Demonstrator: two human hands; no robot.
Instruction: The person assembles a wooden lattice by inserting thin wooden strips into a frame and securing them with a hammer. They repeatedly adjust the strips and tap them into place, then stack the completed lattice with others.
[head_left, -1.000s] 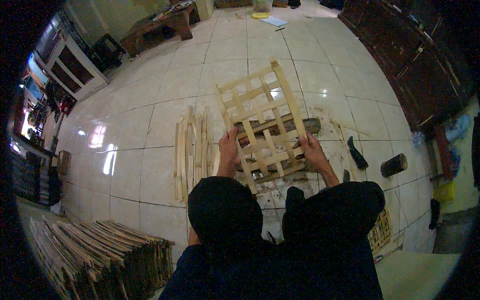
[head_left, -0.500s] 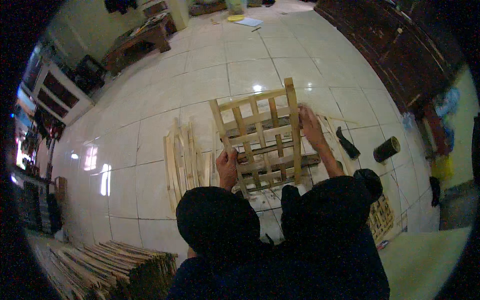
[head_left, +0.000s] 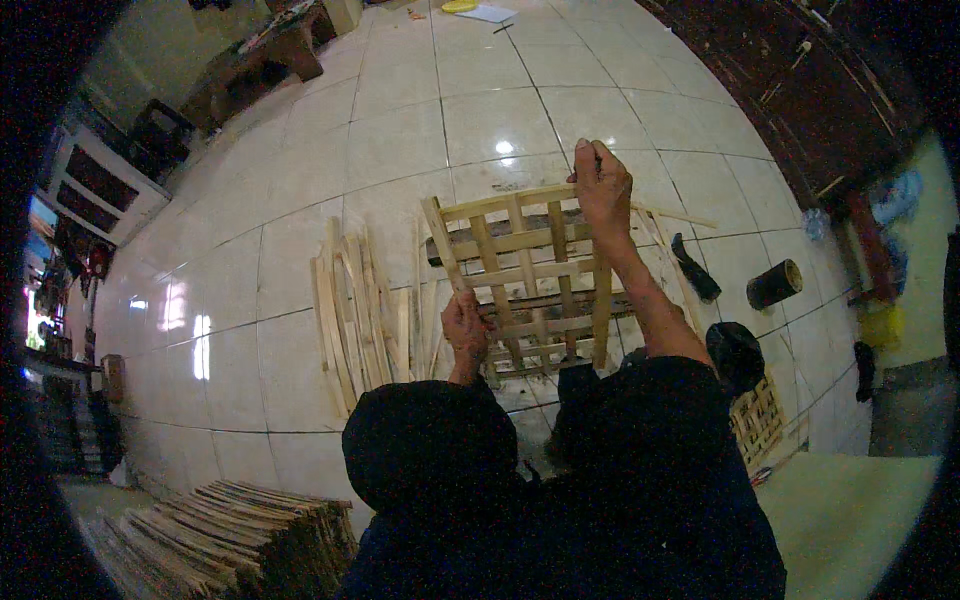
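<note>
Person is sitting on a pale tiled floor (head_left: 300, 170) w/ dark-clothed knees (head_left: 430, 450) filling the lower frame, and the view is now sitting closer in on the work than a sec ago. A big stack of bamboo slats (head_left: 230, 535) is lying at lower left, well apart from the hands; a looser fan of slats (head_left: 350, 310) is lying just beside the workpiece on its left. The bamboo lattice panel (head_left: 525, 285) is being held up btwn the knees and the floor, roughly centre frame, and compared w/ a sec ago it's sitting squarer, less tilted. Right hand (head_left: 603, 185) has travelled from the panel's lower right side up to its top right corner, fingers curled shut around the top rail & the end of the right upright. Left hand (head_left: 466, 330) is staying low at the left edge, fingers closed on a lower cross slat. Judging by that shift, the grip is now spanning opposite corners, so the panel is prob being steadied or squared rather than woven at this instant. A dark cylinder (head_left: 775, 284) and a dark tool (head_left: 695, 268) are lying on the tiles to the right, untouched; a small woven piece (head_left: 757, 420) is peeking out by the right knee.
</note>
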